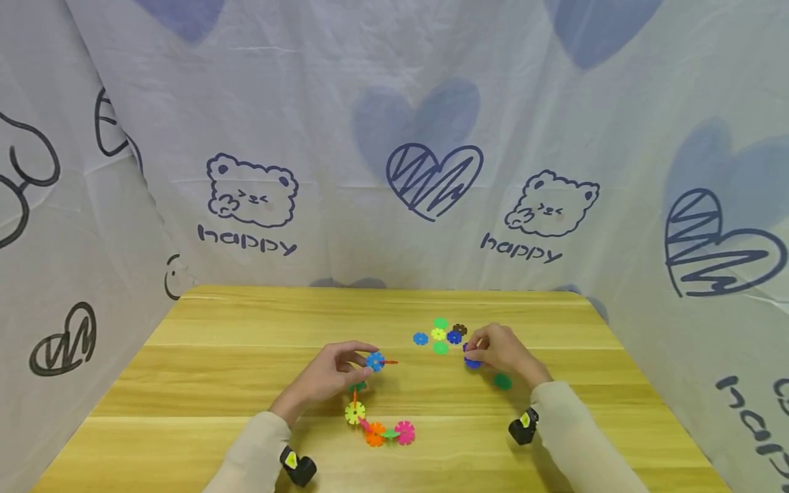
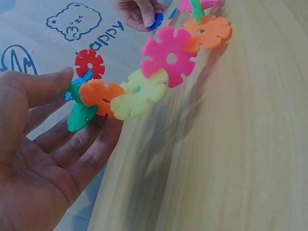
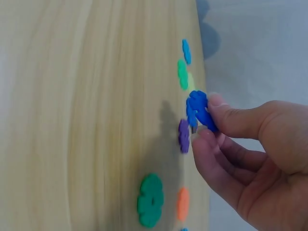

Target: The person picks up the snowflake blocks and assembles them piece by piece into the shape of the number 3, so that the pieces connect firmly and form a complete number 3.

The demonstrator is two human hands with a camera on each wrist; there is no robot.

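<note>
Printed cloth [image 1: 333, 103] borders a wood-grain table [image 1: 271, 318] bearing discs [image 1: 502, 381].

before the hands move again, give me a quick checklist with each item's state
1. Left hand grips the chain: ok, pinched near its red end.
2. Right hand holds a dark blue disc: ok, between thumb and fingers.
3. Red disc free on its outer side: ok, nothing attached there.
4. Dark blue disc joined to the chain: not ok, the two are apart.
5. Every slot in the chain fully seated: cannot tell.
6. Loose dark green disc apart from the right hand: ok.
</note>
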